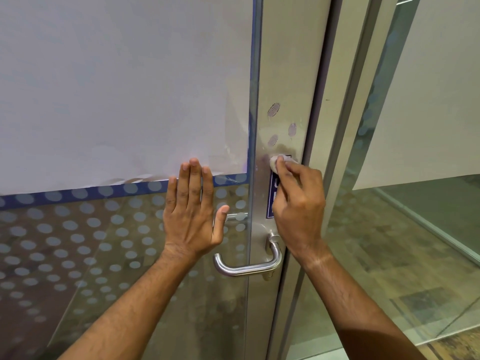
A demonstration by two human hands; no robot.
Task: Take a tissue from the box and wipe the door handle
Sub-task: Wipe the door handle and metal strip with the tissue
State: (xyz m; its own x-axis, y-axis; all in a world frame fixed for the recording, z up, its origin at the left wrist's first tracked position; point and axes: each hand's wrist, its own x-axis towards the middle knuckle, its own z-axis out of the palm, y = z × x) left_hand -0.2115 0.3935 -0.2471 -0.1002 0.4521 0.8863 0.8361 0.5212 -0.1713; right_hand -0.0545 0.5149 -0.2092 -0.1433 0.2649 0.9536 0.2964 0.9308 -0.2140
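Note:
A steel lever door handle (246,266) juts from the metal stile (280,74) of a glass door. My right hand (298,203) pinches a small wadded white tissue (275,162) and presses it on the stile, well above the handle, over the top of a dark blue sticker (272,196). My left hand (192,216) lies flat on the door's glass with straight fingers, left of the stile and above the handle's free end. No tissue box is in view.
The door glass (91,255) carries a frosted dot pattern, a blue band and a large white sheet (117,87) above. Three oval smudges (274,109) mark the stile. To the right stand the door frame (345,126) and a second glass panel (415,229).

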